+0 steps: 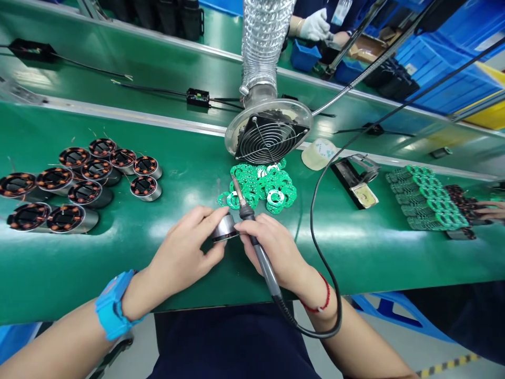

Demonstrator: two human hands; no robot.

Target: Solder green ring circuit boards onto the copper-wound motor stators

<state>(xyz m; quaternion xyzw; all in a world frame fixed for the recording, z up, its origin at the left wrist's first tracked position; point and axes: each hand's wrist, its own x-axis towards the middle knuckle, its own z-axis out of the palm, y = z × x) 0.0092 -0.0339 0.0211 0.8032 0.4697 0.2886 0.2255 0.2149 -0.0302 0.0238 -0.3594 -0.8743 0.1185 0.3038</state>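
Between the thumb and fingers of my left hand is a metal motor stator, tilted on its side just above the green bench. My right hand is closed round a soldering iron, whose tip points up and away from me. The fingertips of that hand also come close to the stator's right side; whether they touch it I cannot tell. Just beyond both hands lies a loose pile of green ring-shaped circuit boards. Several stators with copper windings stand upright to the left.
A fume extractor fan hangs low over the boards. The iron's black cable loops on the right. Beyond it are a soldering iron stand and stacked green boards. Another person's hand is at the far right; a gloved hand shows across the bench.
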